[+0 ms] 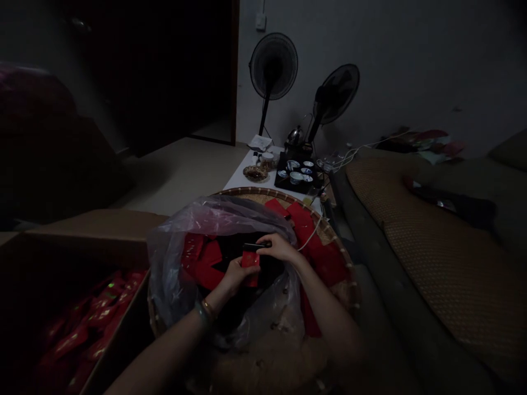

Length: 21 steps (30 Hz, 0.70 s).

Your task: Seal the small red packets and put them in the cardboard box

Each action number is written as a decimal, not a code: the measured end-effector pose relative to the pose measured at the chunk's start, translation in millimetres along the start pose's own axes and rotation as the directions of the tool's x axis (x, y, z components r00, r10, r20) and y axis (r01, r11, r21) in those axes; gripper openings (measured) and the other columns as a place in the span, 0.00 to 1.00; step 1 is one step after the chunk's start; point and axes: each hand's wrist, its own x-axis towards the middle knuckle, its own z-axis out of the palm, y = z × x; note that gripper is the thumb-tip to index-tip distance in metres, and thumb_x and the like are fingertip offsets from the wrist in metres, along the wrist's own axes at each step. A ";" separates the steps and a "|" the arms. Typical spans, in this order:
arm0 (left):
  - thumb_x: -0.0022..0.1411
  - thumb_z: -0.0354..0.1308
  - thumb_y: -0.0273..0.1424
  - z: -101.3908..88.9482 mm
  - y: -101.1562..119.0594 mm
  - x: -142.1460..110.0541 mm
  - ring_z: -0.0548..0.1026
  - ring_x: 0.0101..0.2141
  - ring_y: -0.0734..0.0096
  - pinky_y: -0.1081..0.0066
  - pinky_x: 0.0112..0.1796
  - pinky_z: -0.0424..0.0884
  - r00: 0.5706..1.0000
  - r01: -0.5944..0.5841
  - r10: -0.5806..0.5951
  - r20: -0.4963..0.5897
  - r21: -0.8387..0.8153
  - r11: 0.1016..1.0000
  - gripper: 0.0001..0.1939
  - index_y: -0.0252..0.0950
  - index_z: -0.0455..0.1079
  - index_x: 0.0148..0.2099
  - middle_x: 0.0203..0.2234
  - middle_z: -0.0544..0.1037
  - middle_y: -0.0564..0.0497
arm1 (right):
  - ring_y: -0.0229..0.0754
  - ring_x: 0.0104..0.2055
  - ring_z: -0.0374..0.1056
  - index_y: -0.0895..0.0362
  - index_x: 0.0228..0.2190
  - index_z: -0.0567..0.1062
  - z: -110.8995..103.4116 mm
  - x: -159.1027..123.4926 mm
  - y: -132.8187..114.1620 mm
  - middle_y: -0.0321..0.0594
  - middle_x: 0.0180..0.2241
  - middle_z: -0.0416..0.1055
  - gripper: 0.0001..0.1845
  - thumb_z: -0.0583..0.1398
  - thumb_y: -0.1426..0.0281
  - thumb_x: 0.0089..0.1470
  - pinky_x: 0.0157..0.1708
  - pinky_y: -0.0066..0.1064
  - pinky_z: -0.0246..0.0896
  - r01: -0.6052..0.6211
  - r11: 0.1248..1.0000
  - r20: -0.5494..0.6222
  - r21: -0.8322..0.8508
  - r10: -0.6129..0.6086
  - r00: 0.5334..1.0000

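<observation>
In the middle of the head view, my left hand [235, 275] grips a small red packet [250, 261], thumb across its front. My right hand [280, 248] pinches a slim black object [252, 247], which lies across the packet's top edge; whether it is partly inside, I cannot tell. Both hands are above an open clear plastic bag [173, 225] with dark contents too dim to name. Red packets [209, 266] lie at the bag's left side. More red pieces [303, 222] are spread on the round woven tray [263, 191] under the bag.
A cardboard box [94, 225] with shiny red packages [102, 307] stands at the left. Beyond the tray, a low white table [236, 178] bears a black tea tray [284, 184] with cups. Two fans [274, 66] stand behind. A sofa with a woven mat [415, 247] runs along the right.
</observation>
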 end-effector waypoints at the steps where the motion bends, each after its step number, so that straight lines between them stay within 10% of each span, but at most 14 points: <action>1: 0.29 0.72 0.30 -0.3 -0.1 0.4 0.71 0.20 0.75 0.74 0.26 0.66 1.000 0.000 0.000 -0.004 0.000 1.000 0.23 0.31 0.70 0.32 0.19 0.75 0.54 | 0.43 0.36 0.70 0.59 0.35 0.77 -0.4 0.2 -0.1 0.40 0.35 0.76 0.15 0.65 0.68 0.40 0.39 0.33 0.62 0.001 1.000 0.001 -0.001 -0.001 1.000; 15: 0.30 0.72 0.31 -2.2 4.4 -2.8 0.72 0.21 0.73 0.73 0.26 0.67 0.999 0.016 -0.016 0.033 -0.004 1.000 0.23 0.30 0.70 0.32 0.20 0.76 0.52 | 0.48 0.49 0.67 0.59 0.44 0.73 1.1 6.4 0.9 0.47 0.46 0.72 0.24 0.65 0.68 0.43 0.48 0.38 0.60 0.028 0.986 -0.243 -0.167 -0.069 0.968; 21: 0.30 0.72 0.30 -3.0 3.8 -3.2 0.68 0.19 0.78 0.76 0.24 0.64 0.998 -0.005 0.004 0.056 0.017 1.000 0.21 0.31 0.69 0.29 0.18 0.73 0.55 | 0.42 0.39 0.68 0.57 0.39 0.76 21.5 -2.8 -13.2 0.42 0.34 0.74 0.13 0.59 0.65 0.53 0.41 0.33 0.60 0.113 0.946 -0.286 -0.304 -0.204 0.936</action>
